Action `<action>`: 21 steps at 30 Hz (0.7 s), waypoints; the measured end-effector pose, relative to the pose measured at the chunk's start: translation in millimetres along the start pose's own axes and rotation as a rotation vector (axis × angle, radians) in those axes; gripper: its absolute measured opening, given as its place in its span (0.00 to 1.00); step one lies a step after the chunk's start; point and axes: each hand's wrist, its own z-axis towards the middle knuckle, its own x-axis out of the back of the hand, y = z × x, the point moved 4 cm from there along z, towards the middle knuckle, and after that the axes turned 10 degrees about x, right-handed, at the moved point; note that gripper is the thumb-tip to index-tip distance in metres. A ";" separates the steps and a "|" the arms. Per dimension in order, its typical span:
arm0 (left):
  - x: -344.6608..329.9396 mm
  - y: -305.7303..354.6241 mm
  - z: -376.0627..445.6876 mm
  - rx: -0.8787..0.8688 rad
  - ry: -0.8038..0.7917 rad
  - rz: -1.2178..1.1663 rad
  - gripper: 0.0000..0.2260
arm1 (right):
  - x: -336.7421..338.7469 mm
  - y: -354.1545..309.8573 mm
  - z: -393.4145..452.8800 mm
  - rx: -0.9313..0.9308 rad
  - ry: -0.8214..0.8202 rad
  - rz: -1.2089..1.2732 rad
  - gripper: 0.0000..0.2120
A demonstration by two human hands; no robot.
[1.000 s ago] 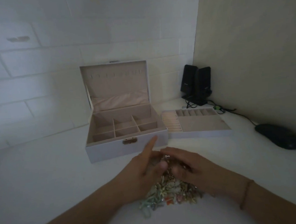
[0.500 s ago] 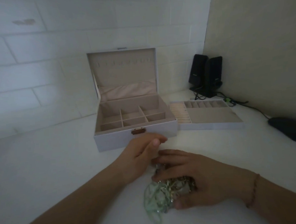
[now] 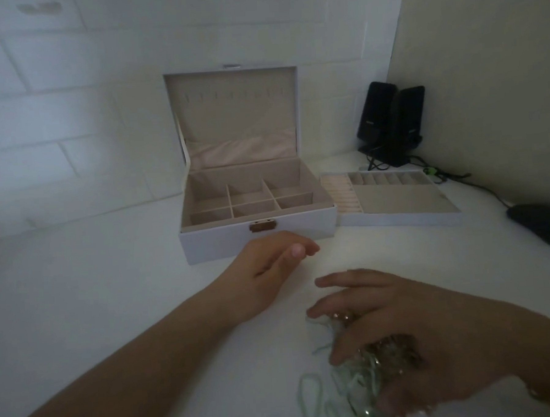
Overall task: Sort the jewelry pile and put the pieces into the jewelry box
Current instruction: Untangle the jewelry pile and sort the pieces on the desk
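Sorting hasn't really started: I see the tangled pile of pale green cords and gold-toned jewelry pieces (image 3: 371,366) under the right hand (image 3: 410,332), fingers spread and curved over it, thumb low at the near side, cupping the heap more than pinching one piece. I cannot tell if any single piece is actually gripped. Left hand (image 3: 270,266) sits ahead and left of the pile, fingers loosely extended, thumb alongside, holding nothing, just short of the front wall of the open white jewelry box with beige lining (image 3: 259,238). Its six divided compartments look empty. The removable beige-lined tray with ring rolls (image 3: 394,202) sits just beside the box, beyond the right fingertips.

To do this step well, I'd judge: pin the heap with the right palm, use the free left fingers to tease out one cord loop from the left edge of the pile, pull slow so the tangle doesn't drag along. Cords snag on the metal bits, so lift one piece clear before moving it over the box.
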 end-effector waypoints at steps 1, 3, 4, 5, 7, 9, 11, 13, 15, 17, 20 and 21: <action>0.3 0.7 0.3 -0.012 0.000 0.008 0.31 | -0.2 -2.2 2.6 0.019 0.004 0.029 0.17; 0.0 2.7 0.1 -0.028 -0.015 0.020 0.29 | -3.3 -2.9 6.8 0.059 0.027 0.045 0.10; -0.5 4.7 -1.0 -0.036 -0.026 0.026 0.28 | -4.9 -2.0 8.0 0.066 0.058 0.064 0.08; -1.1 6.6 -2.5 -0.049 -0.033 0.032 0.27 | -5.4 -1.3 9.3 0.064 0.097 0.104 0.06; -1.8 9.8 -5.3 -0.063 -0.038 0.029 0.28 | -4.1 -0.2 11.4 0.060 0.176 0.181 0.05; -5.1 14.7 -6.0 -0.027 -0.044 -0.032 0.30 | 2.1 -1.6 12.4 0.045 0.275 0.252 0.05; -11.1 25.9 -2.8 0.123 -0.097 -0.263 0.32 | 14.3 -5.4 12.2 0.010 0.420 0.368 0.05; -20.0 39.9 2.0 0.295 -0.223 -0.490 0.36 | 31.0 -11.0 13.8 -0.030 0.606 0.501 0.05; -26.7 56.9 5.2 0.342 -0.385 -0.597 0.39 | 47.6 -13.6 17.0 -0.100 0.756 0.577 0.05; -31.8 69.8 5.1 0.274 -0.552 -0.782 0.38 | 62.5 -13.9 21.4 -0.174 0.839 0.538 0.07; -34.0 65.9 6.1 0.265 -0.593 -0.942 0.32 | 77.0 -9.5 23.2 -0.242 1.022 0.408 0.05; -33.0 61.4 6.3 0.268 -0.550 -0.903 0.30 | 77.2 -4.5 21.7 -0.274 1.084 0.374 0.05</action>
